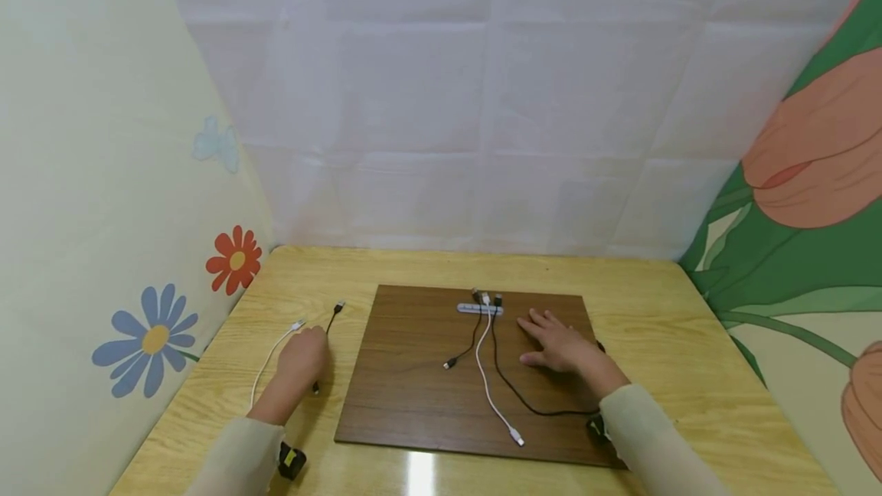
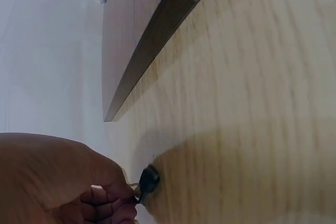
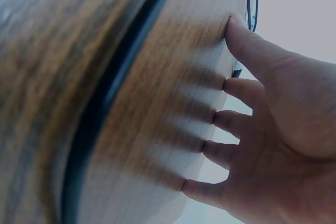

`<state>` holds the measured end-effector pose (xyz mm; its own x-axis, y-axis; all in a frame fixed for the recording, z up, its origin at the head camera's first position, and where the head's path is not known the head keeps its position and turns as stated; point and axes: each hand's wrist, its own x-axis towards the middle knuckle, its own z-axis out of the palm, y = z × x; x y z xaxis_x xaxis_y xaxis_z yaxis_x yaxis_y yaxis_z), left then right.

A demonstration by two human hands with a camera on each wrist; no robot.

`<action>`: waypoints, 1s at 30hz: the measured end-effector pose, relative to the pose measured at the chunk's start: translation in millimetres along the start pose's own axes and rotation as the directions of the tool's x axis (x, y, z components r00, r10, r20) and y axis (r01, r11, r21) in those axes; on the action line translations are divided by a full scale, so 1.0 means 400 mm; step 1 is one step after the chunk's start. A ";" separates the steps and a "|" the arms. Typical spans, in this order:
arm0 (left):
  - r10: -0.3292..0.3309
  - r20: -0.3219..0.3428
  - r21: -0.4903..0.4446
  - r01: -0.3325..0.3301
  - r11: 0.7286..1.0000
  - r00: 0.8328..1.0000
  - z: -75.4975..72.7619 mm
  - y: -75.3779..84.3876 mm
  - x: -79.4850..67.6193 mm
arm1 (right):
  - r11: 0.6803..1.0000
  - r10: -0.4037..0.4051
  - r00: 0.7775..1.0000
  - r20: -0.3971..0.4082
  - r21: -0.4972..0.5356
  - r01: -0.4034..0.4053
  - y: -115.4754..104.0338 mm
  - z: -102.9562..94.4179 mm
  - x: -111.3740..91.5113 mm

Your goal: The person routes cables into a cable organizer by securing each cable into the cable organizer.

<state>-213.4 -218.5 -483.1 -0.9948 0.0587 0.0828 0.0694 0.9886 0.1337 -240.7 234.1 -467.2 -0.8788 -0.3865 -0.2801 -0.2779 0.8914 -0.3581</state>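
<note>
In the head view my left hand (image 1: 301,362) is over the table, left of the brown board. Its thumb and fingers pinch a short black USB cable (image 1: 334,318); one plug points away past the knuckles and the other end shows below the hand. In the left wrist view a black plug (image 2: 149,178) sticks out right beside the fingertips. My right hand (image 1: 561,344) rests on the right part of the board (image 1: 406,373), its fingers straight and spread, fingertips touching the wood in the right wrist view. A white cable (image 1: 265,366) lies just left of my left hand.
A pale cable holder (image 1: 463,308) sits near the board's far edge. At it are a short black cable (image 1: 474,341), a white cable (image 1: 485,373) and a longer black cable (image 1: 513,389) running under my right wrist. A white-covered wall (image 1: 413,136) stands behind the table.
</note>
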 end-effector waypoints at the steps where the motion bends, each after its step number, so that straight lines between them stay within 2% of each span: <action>1: -0.001 0.013 0.001 0.001 1.000 1.000 0.001 -0.001 0.001 | 1.000 -0.001 1.000 0.001 0.001 0.001 -0.001 0.001 0.000; 6: -0.050 0.069 -0.046 0.054 0.997 0.996 0.003 -0.004 0.006 | 1.000 0.000 1.000 0.003 0.004 0.000 -0.004 0.001 -0.001; 12: -0.085 0.079 -0.106 0.093 0.990 0.993 -0.014 -0.002 0.015 | 1.000 0.005 1.000 0.000 0.009 -0.005 -0.006 -0.002 -0.002; 15: -0.055 0.073 -0.105 0.063 0.993 0.996 -0.027 0.004 0.014 | 1.000 0.006 1.000 0.001 0.009 -0.006 -0.003 -0.001 -0.001; 21: 0.050 0.060 -0.018 -0.049 0.999 0.997 -0.059 0.009 0.015 | 1.000 -0.001 1.000 0.003 0.001 0.001 -0.003 0.002 0.002; 26: 0.038 0.085 -0.065 -0.032 0.997 0.996 -0.077 0.014 0.025 | 1.000 0.003 1.000 0.011 0.001 -0.003 -0.002 0.002 0.004; 30: 0.015 0.054 -0.159 -0.006 0.987 0.998 -0.087 0.025 0.031 | 1.000 0.008 1.000 0.013 -0.001 -0.008 0.000 -0.002 0.004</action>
<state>-222.5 -212.6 -446.2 -0.9962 0.0809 0.0315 0.0866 0.9535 0.2887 -242.3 233.5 -466.9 -0.8757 -0.3827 -0.2946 -0.2713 0.8944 -0.3555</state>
